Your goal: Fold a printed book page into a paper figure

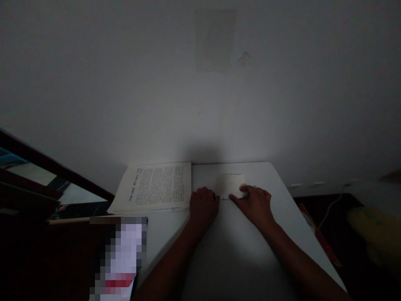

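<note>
Paper sheet, small and pale with a few faint marks, lies on the white table, near the edge by the wall and to the right of a printed book whose page of text faces up. The right hand is at the sheet's lower right corner, half spread: thumb and forefinger stand apart, the thumb by the near edge and the forefinger over the right side, the other fingers bent. A dark patch shows between them, but whether it is shadow or something held I cannot tell, nor whether the sheet is gripped. The left hand is loosely curled, knuckles up, just beside the book's right edge and close to the sheet's lower left corner; its palm is hidden, so I cannot tell whether it has hold of anything or touches the sheet. The step in hand appears to be steadying or setting the sheet, with one hand at either near corner. From here, the next move seems to call for a light touch: keep the paper flat, press at the left corner, and let the right fingers work along the edge without creasing it.
</note>
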Motion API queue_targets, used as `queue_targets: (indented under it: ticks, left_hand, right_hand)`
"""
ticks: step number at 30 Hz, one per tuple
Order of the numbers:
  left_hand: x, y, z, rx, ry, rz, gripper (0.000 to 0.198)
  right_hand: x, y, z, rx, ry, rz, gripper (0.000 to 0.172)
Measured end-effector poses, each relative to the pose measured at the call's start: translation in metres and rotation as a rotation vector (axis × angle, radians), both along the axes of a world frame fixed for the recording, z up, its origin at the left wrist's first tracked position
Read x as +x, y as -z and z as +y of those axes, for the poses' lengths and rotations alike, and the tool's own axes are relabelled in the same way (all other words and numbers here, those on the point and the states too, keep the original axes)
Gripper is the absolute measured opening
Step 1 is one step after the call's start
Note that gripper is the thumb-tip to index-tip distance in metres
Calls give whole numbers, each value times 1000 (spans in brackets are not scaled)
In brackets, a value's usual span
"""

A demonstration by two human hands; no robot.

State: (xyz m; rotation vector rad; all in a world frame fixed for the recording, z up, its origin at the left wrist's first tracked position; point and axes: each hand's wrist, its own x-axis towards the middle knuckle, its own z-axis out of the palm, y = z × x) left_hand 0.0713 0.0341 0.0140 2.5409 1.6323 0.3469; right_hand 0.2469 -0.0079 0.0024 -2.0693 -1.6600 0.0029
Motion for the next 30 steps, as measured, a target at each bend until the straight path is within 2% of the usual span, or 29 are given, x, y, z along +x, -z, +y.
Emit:
queue_targets:
  ticks: [7,13,24,30]
  left_hand:
    - [0,-2,-3,29,-20,-12,25]
    - [1,-1,-3,24,-18,-16,25]
    - [-4,0,2,-25,-17,-78,25]
    - [-5,-2,2,-55,-15,-106,25]
  right_hand:
    - [-19,-16,7,-88,72,-196,60]
    - [-24,-18,10,-129,113,-240,67]
    - [-12,-14,9,-134,77,-153,67]
    - [-5,-10,9,-130,56,-99,61]
